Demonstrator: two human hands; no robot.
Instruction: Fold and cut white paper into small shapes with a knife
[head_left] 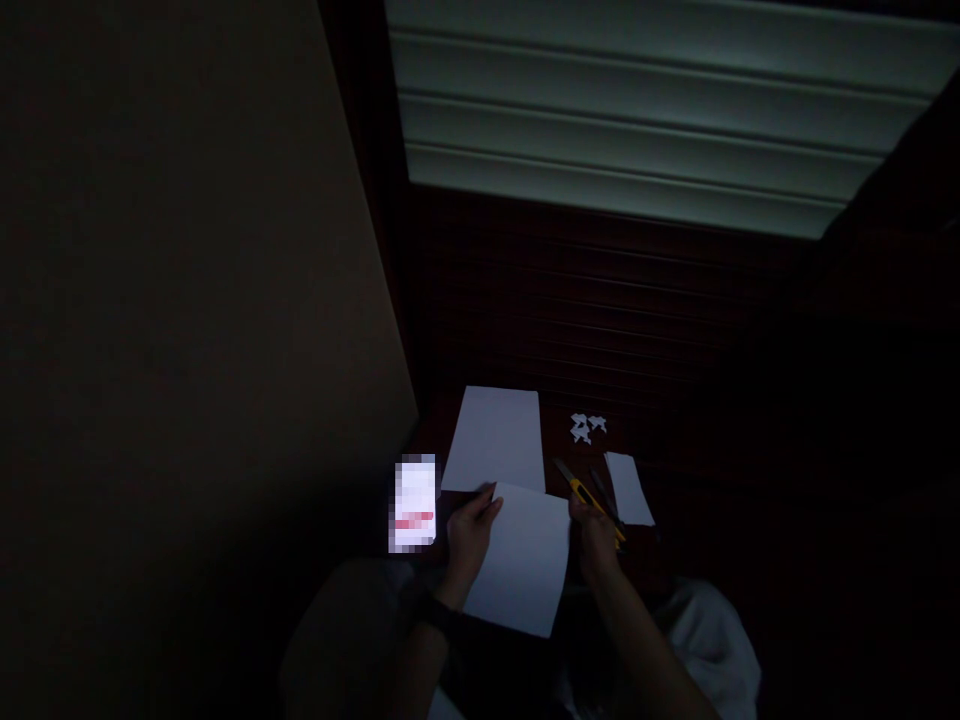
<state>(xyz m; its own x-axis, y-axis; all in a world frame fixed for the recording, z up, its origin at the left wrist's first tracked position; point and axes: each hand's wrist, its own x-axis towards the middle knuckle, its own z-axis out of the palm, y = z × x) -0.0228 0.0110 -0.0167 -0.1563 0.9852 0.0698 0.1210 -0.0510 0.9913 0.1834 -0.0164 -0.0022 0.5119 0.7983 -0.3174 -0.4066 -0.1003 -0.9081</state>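
Note:
In the head view, my left hand (470, 532) pinches the upper left corner of a white sheet of paper (519, 565). Closed at that sheet's upper right edge is my right hand (595, 535). The sheet is slightly curved and hangs over the near side of the table toward my lap. A yellow and black utility knife (580, 490) lies diagonally just beyond my right hand, which partly covers it; its blade end points up and left. Behind the held sheet, a larger stack or sheet of white paper (495, 438) lies flat on the table.
A lit, pixelated phone-like screen (415, 503) stands left of my left hand. Small folded or cut white paper pieces (582, 428) lie at the back right. A dark pen-like thing (602, 488) and narrow white paper strips (630, 490) are on the right. A wall (300, 300) rises at left.

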